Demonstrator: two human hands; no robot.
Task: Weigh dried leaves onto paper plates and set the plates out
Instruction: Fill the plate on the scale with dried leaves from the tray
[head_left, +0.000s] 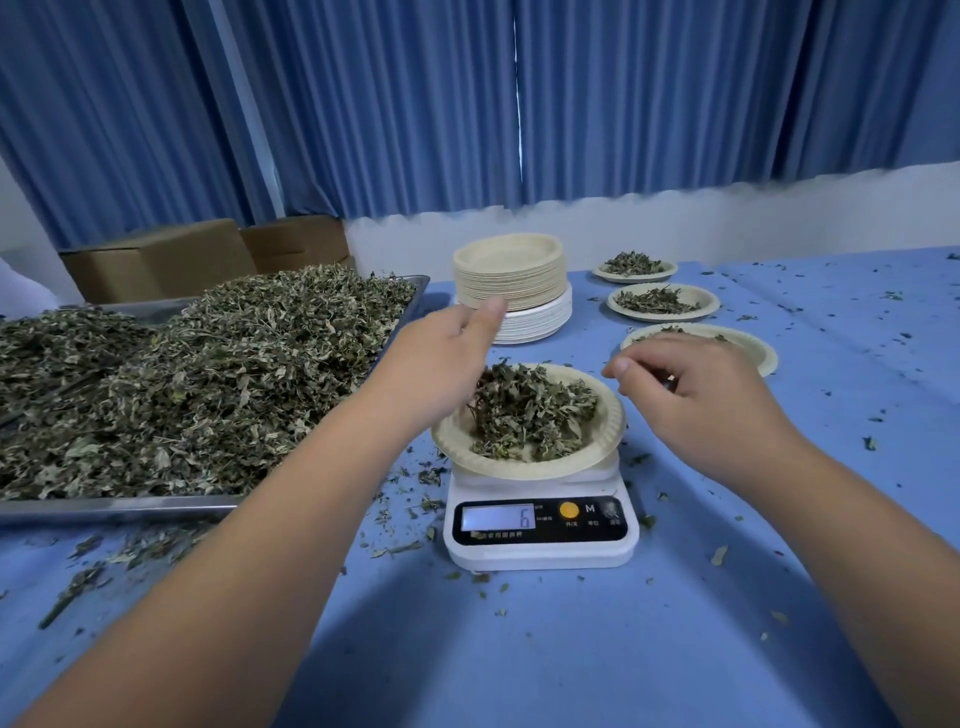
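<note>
On the scale (540, 535), a plate (613, 423) of dried leaves (530, 410) sits for weighing (display reads 6). Left hand (441, 358) dips into the pile, fingers hidden, probably adjusting the amount; right hand (706, 400) hovers by the rim, fingers loosely curled, apparently empty, near the filled plates (707, 305).

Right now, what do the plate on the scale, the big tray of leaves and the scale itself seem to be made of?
Plate: pressed paper or pulp, matt beige, with a crimped rim. Tray: metal, probably steel; its grey rim shines and reflects. Scale: smooth white plastic, apparently, with a glossy black panel.
</note>
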